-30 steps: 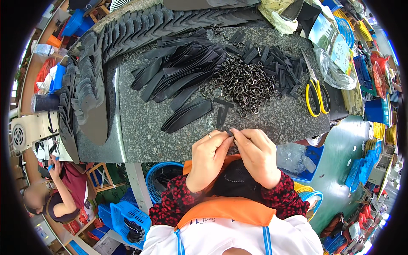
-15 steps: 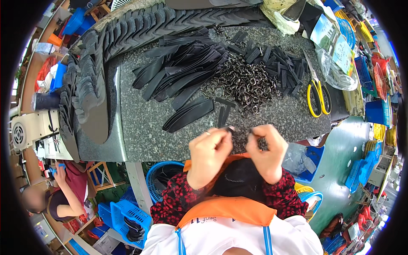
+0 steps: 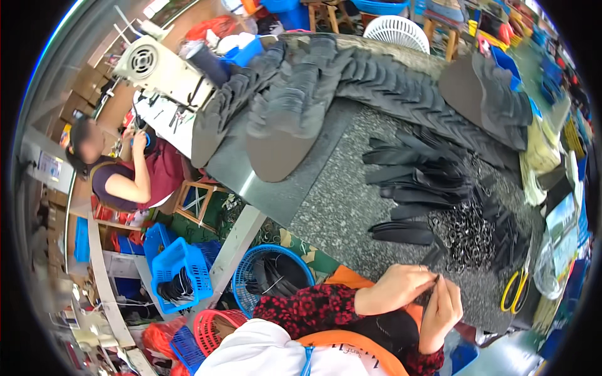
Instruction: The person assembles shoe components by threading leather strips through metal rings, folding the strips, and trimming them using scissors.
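Note:
My left hand [image 3: 394, 291] and my right hand [image 3: 443, 308] meet at the fingertips over the table's near edge. Both are closed in a pinch. A tiny dark bit shows between the fingertips, too small to name. Just beyond them lie a few short black strips [image 3: 434, 254]. A heap of small metal rings or clasps [image 3: 465, 237] sits farther off, with more short black strips [image 3: 506, 235] to its right. Long black curved pieces [image 3: 433, 182] are piled behind the heap. Yellow-handled scissors [image 3: 515, 291] rest to the right of my hands.
Rows of overlapping dark sole-shaped sheets [image 3: 285, 147] line the grey speckled table's [image 3: 335, 207] left and far sides. Below its left edge stand a round blue basket [image 3: 241, 294], a red basket [image 3: 204, 329] and a blue crate [image 3: 200, 285]. A person [image 3: 125, 172] sits left near a machine [image 3: 153, 66].
My view has swung left, so the table and hands appear farther right and tilted. My hands, apart before with something dark in each pinch, now touch at the fingertips.

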A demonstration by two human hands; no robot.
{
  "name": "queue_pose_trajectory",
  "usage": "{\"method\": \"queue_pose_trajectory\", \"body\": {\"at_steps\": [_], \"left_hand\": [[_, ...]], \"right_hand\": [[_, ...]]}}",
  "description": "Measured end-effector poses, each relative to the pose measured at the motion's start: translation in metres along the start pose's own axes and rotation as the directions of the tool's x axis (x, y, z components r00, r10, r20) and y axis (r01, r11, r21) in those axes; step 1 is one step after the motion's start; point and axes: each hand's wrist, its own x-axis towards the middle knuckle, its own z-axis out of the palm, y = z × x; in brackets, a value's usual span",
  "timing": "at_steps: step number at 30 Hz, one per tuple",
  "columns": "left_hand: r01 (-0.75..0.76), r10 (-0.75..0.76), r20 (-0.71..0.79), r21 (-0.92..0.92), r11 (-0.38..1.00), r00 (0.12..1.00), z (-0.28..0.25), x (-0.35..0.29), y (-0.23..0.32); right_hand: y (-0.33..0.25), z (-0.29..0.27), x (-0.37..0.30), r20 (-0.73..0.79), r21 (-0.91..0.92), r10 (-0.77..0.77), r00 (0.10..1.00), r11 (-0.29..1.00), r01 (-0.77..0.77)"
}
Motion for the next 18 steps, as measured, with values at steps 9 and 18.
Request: {"method": "queue_pose_trajectory", "body": {"at_steps": [9,18], "left_hand": [[0.063,-0.062,-0.012,0.063,0.996,0.998,-0.002,0.006,-0.008],[0.384,0.339,-0.759,0.596,0.705,0.556,-0.351,0.061,-0.138]], "right_hand": [[0.031,0.015,-0.013,-0.168,0.259,0.336,0.927,0.922,-0.288],[0.053,0.025,-0.007,-0.206,0.246,0.381,0.901,0.912,-0.329]]}}
